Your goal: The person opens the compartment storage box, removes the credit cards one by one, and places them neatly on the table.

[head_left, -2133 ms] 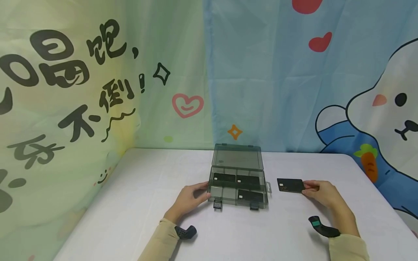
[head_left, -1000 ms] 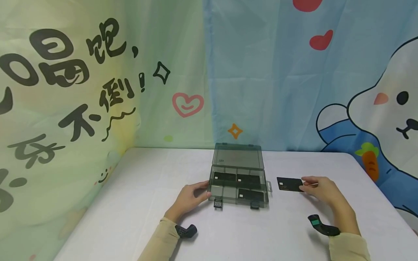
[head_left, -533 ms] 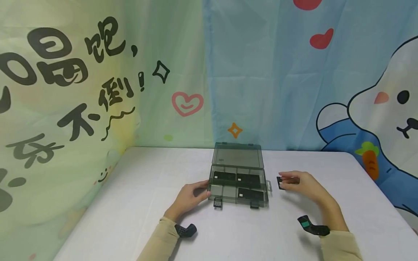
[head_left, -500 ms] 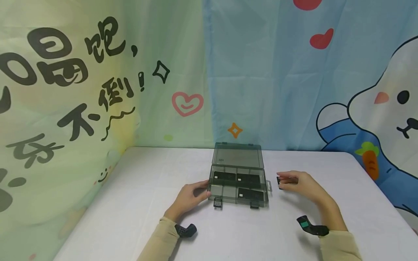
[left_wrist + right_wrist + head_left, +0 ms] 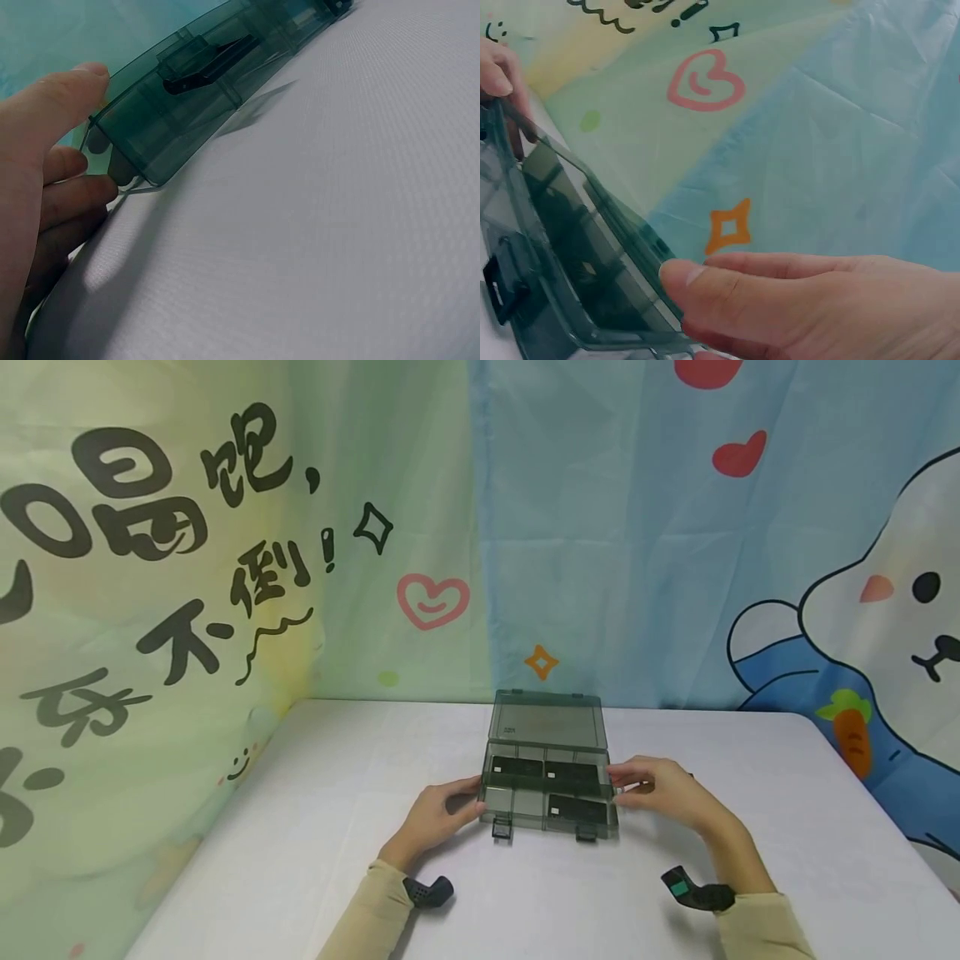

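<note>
A clear dark-green divided plastic box [image 5: 547,718] stands on the table, its lid raised at the back. Black cards lie in it: two in the back row, one card [image 5: 577,810] at front right; the front-left section is bare. My left hand [image 5: 431,818] grips the box's left side, thumb on the rim and fingers curled lower down, as the left wrist view shows. At the right side, my right hand [image 5: 663,789] holds the edge between thumb and fingers. Behind that hand a small dark corner [image 5: 692,774] peeks out, matching the loose black card's place; the rest is hidden.
The table is covered with a white cloth [image 5: 525,902]. Behind it hangs a printed curtain [image 5: 600,568] close to the back edge. Two latches hang at the box's front, one latch [image 5: 502,829] on the left. Each wrist wears a black band.
My right hand has left the loose black card, which it was touching earlier, and moved left to the box's right side. The left hand and the box have stayed in place.
</note>
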Motion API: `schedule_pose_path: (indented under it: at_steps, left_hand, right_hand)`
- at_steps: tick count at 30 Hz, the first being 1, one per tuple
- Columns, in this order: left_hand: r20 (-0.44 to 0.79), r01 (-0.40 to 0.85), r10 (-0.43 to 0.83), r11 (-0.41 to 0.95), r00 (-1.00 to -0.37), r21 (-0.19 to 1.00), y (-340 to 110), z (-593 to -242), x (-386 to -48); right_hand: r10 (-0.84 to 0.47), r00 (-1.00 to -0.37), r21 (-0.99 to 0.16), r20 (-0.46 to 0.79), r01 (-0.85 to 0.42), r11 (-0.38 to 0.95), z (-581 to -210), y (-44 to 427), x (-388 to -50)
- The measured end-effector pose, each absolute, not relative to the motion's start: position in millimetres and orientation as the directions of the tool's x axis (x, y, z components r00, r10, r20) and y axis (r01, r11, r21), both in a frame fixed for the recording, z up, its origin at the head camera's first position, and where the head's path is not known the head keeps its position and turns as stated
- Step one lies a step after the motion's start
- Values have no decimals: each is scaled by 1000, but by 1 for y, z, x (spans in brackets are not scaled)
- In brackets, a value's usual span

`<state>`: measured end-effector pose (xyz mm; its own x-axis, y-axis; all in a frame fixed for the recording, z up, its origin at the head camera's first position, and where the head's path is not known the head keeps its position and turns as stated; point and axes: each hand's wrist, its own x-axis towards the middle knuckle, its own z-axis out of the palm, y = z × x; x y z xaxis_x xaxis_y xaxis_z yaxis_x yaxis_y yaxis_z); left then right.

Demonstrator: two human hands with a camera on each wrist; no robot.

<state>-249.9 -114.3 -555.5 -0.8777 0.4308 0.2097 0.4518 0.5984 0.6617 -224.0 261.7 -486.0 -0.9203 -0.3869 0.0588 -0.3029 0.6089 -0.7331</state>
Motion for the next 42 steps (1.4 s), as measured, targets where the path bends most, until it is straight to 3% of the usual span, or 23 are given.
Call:
schedule_pose_path:
  at_steps: [9, 21, 33, 42]
  left_hand:
    - [196, 438, 425, 605, -884, 665, -114, -558, -251]
    - [218, 465, 439, 596, -871, 655, -116, -558, -253]
    - [192, 435, 427, 599, -884, 672, -114, -561, -253]
    - [193, 440, 428, 611, -883, 658, -115, -557, -252]
  right_hand:
    - [-429, -902, -685, 52, -345, 642, -487, 246, -223]
    - [-438, -898, -443, 44, -411, 797, -487, 218, -222]
    - [-316, -947, -189, -58, -300, 935, -482, 198, -217]
    - [-295, -954, -113, -56, -288, 951, -482, 189, -219]
